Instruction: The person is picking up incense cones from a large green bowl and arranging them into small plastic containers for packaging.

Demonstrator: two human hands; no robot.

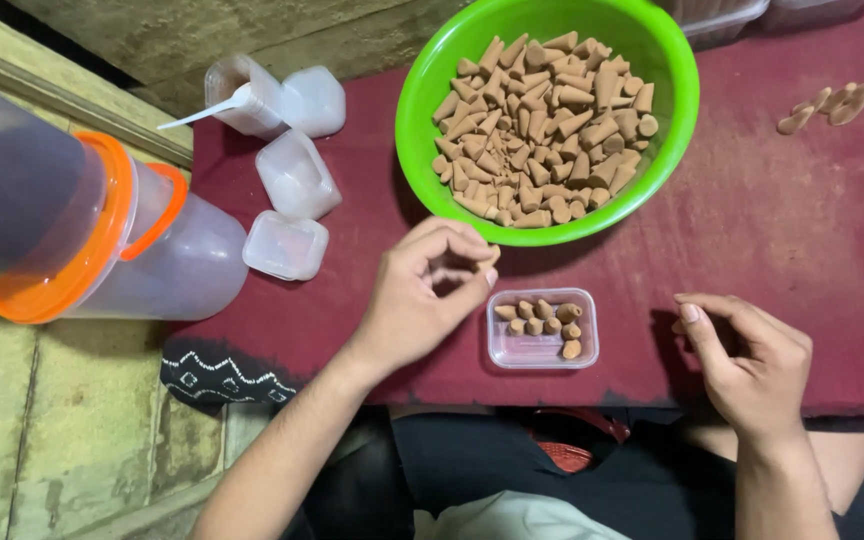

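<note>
Tan cone (489,259) pinched in left hand (420,300) beside clear box (542,329)

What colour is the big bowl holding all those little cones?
Bright green; the bowl shows clearly in the head view, filled with tan cones.

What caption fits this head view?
Left hand pinches a tan cone beside a small clear rectangular plastic box, below a round green plastic bowl.

Left hand (422,300) pinches a cone (489,258) beside the small clear box (542,352).
</note>
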